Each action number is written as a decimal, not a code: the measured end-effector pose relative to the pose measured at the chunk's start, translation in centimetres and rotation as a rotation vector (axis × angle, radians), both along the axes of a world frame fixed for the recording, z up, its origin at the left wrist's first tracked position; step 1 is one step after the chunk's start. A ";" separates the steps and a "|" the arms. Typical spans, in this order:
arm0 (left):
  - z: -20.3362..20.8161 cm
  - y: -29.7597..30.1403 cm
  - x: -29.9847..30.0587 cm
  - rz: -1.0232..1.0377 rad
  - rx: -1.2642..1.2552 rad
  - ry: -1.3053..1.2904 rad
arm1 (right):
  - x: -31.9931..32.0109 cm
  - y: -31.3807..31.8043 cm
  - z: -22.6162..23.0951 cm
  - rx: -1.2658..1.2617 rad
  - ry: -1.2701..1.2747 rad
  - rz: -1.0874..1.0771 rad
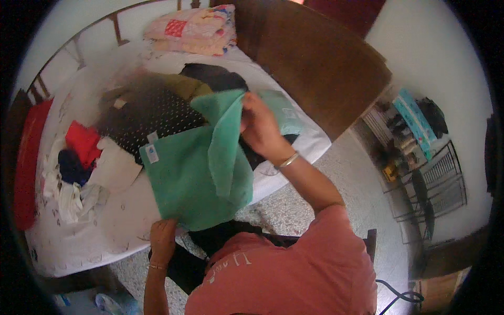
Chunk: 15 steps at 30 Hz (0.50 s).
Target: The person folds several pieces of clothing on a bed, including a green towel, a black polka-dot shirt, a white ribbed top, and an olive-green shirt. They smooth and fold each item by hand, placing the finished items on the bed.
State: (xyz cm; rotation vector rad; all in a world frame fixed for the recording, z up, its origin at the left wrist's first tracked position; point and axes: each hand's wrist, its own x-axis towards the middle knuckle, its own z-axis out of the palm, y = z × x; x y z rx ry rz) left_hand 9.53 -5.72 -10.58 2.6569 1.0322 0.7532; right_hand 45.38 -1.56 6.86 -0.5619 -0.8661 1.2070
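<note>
A green towel (191,173) with a white label at its left corner spreads between my two hands, over the bed's near edge and my lap. My left hand (163,239) pinches its lower left corner. Higher up, my right hand (258,123) is closed on the upper right part, where the cloth folds over on itself. Behind my right hand lies another folded green cloth (283,113) on the bed. A black garment with white dots (163,113) lies just beyond the towel.
The bed (118,226) has a white sheet. Red, navy and white clothes (83,147) are heaped at left, dark and olive garments (184,84) farther back. A folded pink quilt (191,29) sits at the far end by a brown board (299,52). A metal rack (436,184) stands on the right.
</note>
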 end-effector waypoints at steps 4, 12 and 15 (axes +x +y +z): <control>-0.5 0.6 0.2 -0.045 0.014 -0.042 | 4.5 -3.2 6.8 0.137 -0.119 -0.359; -1.3 0.9 0.4 -0.026 0.053 0.018 | 10.9 -6.0 17.6 0.477 -0.576 -1.166; -1.8 1.1 -0.2 -0.016 0.026 0.096 | 15.9 -5.4 19.9 0.559 -1.051 -1.603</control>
